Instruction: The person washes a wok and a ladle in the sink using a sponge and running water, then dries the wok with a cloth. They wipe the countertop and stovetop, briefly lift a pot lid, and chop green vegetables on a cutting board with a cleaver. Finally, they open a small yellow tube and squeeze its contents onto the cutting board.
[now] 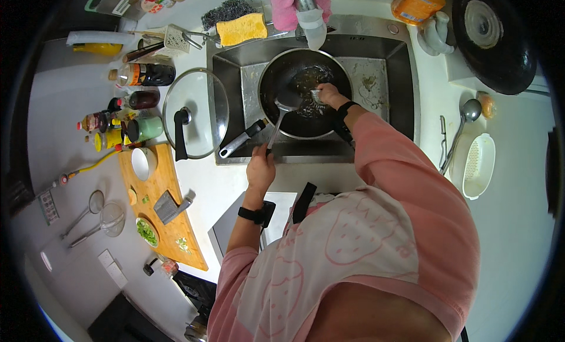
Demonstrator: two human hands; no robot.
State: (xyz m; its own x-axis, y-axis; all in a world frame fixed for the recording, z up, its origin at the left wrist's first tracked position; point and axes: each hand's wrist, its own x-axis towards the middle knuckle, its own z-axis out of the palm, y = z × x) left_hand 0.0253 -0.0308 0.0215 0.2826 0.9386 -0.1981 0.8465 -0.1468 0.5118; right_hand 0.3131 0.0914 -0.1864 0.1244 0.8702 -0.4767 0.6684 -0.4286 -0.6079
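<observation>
A dark wok point(304, 68) with a little water in it sits in the stainless steel sink point(397, 77), under the faucet. My left hand point(260, 167) grips the handle of a metal spatula point(279, 121), whose head rests inside the wok. Over the wok, my right hand point(330, 94) holds a small silvery scrubber point(316, 96), partly hidden by the fingers, against the inner surface. A wok handle with a grey end point(240, 141) sticks out over the sink's near left rim. The wok's far side is partly covered by the faucet nozzle point(314, 33).
Left of the sink lie a glass lid point(196, 121), bottles point(145, 74) and a wooden cutting board point(176, 236) bearing a cleaver point(167, 208). A yellow sponge point(242, 29) rests behind the sink. To the right are a dark pan point(494, 55), a ladle point(470, 111) and a white container point(479, 167).
</observation>
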